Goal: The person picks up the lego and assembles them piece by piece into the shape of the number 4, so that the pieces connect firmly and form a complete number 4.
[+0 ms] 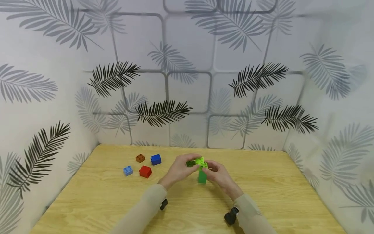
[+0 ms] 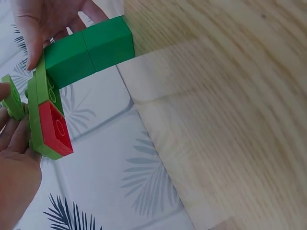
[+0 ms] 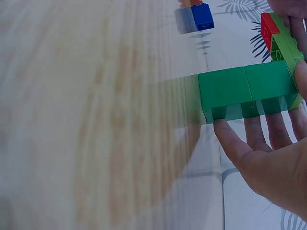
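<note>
A tower of two green bricks [image 3: 225,88] stands on the wooden table with lime plates [image 2: 36,115] across its top. The plates jut out to the left, and a red brick [image 2: 53,127] is fixed under the overhang. My left hand [image 1: 181,167] pinches a small lime brick [image 2: 13,100] between thumb and fingers, close over the top plate. From the other side my right hand [image 1: 221,177] grips the tower. Its thumb lies on the lime layer, while the fingers [image 3: 235,141] curl along the green bricks.
On the table to the left lie an orange-brown brick [image 1: 140,158], a dark blue brick [image 1: 156,159], a light blue brick [image 1: 128,170] and a red brick [image 1: 145,171]. A leaf-patterned wall [image 1: 187,130] rises behind the table [image 1: 257,182].
</note>
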`<state>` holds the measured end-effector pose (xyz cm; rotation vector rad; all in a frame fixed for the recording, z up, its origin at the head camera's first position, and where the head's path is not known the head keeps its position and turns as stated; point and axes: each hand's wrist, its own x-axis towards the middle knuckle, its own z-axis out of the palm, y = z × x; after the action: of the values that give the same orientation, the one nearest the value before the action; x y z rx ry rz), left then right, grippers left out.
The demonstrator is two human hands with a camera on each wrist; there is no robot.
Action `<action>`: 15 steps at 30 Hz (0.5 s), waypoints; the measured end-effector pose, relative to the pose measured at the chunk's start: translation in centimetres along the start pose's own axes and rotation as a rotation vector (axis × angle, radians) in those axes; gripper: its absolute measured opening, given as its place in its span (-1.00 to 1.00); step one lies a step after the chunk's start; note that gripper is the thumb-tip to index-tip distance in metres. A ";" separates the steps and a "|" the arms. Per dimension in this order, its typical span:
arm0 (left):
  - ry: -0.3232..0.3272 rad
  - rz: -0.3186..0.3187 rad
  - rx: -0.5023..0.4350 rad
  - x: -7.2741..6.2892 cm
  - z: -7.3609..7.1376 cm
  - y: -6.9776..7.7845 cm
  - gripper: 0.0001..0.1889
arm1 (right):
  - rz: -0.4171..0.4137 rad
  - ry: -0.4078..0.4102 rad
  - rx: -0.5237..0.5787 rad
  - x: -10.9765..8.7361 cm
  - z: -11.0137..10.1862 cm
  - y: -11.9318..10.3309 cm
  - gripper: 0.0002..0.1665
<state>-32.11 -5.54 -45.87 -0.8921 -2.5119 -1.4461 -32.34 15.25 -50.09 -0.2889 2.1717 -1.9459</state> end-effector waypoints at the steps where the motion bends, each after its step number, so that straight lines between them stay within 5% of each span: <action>1: -0.006 0.005 0.006 0.1 0.0 0.1 -0.60 | -0.004 -0.001 0.001 0.0 0.0 0.0 -0.39; 15: -0.118 0.013 0.124 1.2 0.3 0.4 -0.63 | 0.005 -0.003 0.013 -0.2 -0.1 -0.2 -0.37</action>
<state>-32.79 -4.58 -45.29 -0.9966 -2.6408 -1.2533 -32.18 15.34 -49.89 -0.2837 2.1542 -1.9550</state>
